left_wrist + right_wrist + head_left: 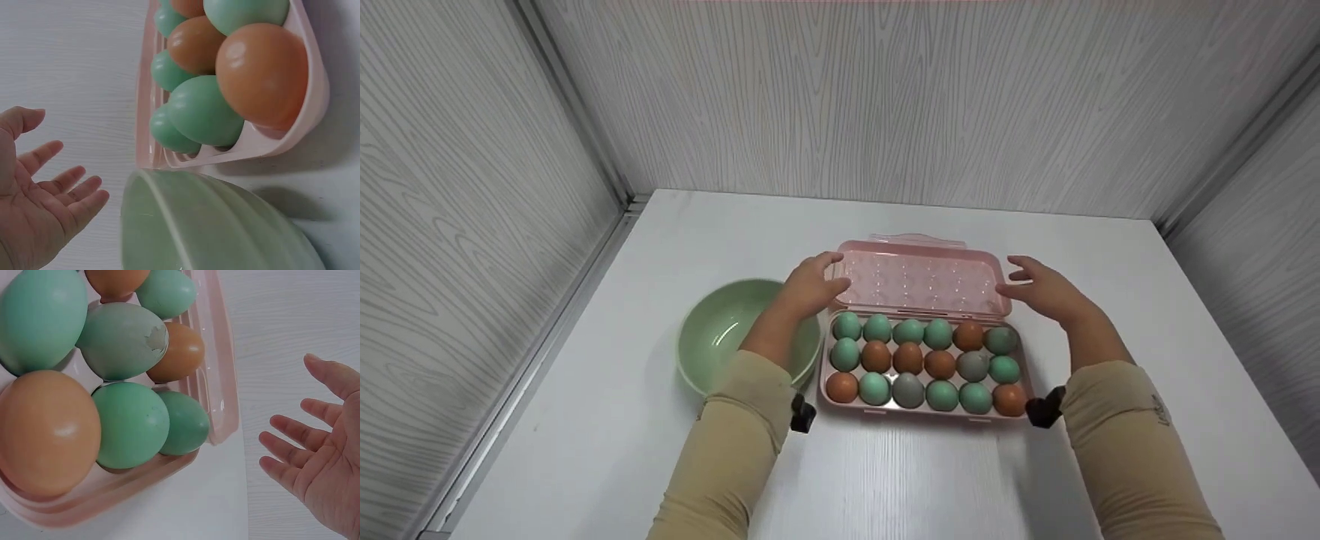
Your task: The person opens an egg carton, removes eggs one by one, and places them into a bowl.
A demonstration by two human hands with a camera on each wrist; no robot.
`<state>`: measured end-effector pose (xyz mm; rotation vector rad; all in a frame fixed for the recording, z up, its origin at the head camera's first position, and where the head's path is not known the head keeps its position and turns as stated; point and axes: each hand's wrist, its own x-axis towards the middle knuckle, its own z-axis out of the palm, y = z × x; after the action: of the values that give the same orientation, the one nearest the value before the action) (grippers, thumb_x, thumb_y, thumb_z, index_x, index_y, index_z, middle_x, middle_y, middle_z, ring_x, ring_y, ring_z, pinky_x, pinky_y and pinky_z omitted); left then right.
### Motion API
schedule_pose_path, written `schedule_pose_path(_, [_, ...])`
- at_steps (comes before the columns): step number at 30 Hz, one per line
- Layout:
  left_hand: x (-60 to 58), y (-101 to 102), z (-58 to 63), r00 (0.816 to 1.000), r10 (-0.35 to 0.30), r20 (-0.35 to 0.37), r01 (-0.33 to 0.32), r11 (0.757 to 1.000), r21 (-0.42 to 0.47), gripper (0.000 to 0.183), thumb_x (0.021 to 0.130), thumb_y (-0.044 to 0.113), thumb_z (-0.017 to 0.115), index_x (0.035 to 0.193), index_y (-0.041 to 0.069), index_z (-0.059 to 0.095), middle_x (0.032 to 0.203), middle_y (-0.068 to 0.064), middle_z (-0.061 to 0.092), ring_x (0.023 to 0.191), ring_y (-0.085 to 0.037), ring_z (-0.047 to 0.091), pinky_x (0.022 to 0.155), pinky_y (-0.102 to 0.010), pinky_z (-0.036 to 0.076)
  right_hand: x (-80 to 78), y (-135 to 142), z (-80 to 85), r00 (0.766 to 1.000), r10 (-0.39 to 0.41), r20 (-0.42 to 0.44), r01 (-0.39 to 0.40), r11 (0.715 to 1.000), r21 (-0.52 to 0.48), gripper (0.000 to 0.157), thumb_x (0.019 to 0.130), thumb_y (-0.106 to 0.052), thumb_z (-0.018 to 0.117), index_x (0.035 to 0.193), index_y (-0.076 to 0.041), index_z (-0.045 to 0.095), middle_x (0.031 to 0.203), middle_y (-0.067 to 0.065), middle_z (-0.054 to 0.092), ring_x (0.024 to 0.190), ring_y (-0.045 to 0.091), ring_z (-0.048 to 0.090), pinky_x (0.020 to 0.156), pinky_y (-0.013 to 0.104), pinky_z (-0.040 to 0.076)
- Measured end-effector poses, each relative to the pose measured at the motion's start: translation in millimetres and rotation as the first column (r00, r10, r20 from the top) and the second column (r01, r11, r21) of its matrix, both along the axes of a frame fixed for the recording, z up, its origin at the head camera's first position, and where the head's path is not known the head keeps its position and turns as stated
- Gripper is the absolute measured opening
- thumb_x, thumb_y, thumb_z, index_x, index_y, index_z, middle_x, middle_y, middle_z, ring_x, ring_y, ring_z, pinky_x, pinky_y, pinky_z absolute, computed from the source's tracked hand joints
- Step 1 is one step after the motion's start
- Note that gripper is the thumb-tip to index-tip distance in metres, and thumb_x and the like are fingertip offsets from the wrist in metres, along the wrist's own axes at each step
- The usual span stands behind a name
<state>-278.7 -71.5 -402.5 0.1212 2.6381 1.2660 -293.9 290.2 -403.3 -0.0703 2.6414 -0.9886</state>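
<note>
A pink egg carton [922,409] lies with its lid [919,281] folded back behind it. Rows of green, brown and greyish eggs fill its hollows. By the lid's left edge is my left hand [808,287], fingers spread and holding nothing. Over at the lid's right edge, my right hand [1044,291] faces it with parted fingers, also without anything in them. Whether either hand touches the lid, I cannot tell. In the right wrist view, one grey-green egg [121,343] has a broken or peeling patch at its end.
A green bowl [712,322] stands left of the carton, close to it, partly under my left forearm. The white table [885,480] is bounded by pale wood-grain panels [885,97] at the back and both sides.
</note>
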Motion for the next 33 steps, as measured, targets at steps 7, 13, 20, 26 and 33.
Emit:
schedule_pose_path(7, [5.1,-16.7,18.7,0.998,0.001,-0.064,0.001,1.0,0.029,0.051,0.09,0.034,0.054,0.136,0.02,0.041,0.142,-0.006,0.037,0.128,-0.026,0.037,0.1,-0.043,0.036,1.7,-12.3,8.4,0.991,0.022,-0.129,-0.028,0.999,-0.045,0.073,0.086,-0.047,0.056,0.144,-0.014,0.026,0.138,0.018,0.039,0.127,0.037,0.036,0.098,0.055,0.033])
schedule_pose_path(13, [14.2,-36.7,21.1,0.994,-0.007,-0.113,0.017,0.996,0.088,0.05,0.09,0.033,0.055,0.136,0.02,0.042,0.142,-0.004,0.035,0.13,-0.023,0.035,0.102,-0.041,0.035,4.7,-31.7,12.4,0.975,0.051,-0.215,-0.07,0.994,-0.082,0.06,0.088,-0.039,0.057,0.14,-0.016,0.035,0.133,0.014,0.047,0.124,0.032,0.042,0.098,0.051,0.036])
schedule_pose_path(20, [26.9,-56.0,17.5,0.988,0.002,-0.156,0.021,0.989,0.149,0.049,0.09,0.027,0.056,0.136,0.016,0.043,0.141,-0.006,0.036,0.13,-0.024,0.034,0.103,-0.041,0.034,15.5,-55.0,15.8,0.948,0.103,-0.3,-0.147,0.98,-0.131,0.049,0.088,-0.036,0.059,0.13,-0.014,0.048,0.127,0.009,0.053,0.12,0.027,0.046,0.101,0.045,0.035])
schedule_pose_path(26, [35.2,-64.3,16.5,0.963,0.051,-0.265,-0.004,0.985,0.175,0.042,0.091,0.027,0.054,0.131,0.013,0.049,0.135,-0.007,0.043,0.126,-0.024,0.04,0.101,-0.038,0.037,26.0,-79.6,14.6,0.923,0.074,-0.377,-0.162,0.965,-0.208,0.039,0.087,-0.035,0.061,0.122,-0.017,0.057,0.118,0.002,0.057,0.111,0.02,0.052,0.096,0.039,0.042])
schedule_pose_path(33, [45.8,-72.3,7.7,0.933,0.113,-0.342,-0.027,0.969,0.247,0.038,0.094,0.032,0.05,0.124,0.01,0.056,0.126,-0.008,0.05,0.119,-0.022,0.044,0.102,-0.041,0.033,34.9,-109.6,3.6,0.885,0.146,-0.442,-0.258,0.945,-0.203,0.028,0.086,-0.024,0.064,0.113,-0.014,0.062,0.111,0.0,0.061,0.105,0.017,0.056,0.093,0.037,0.044])
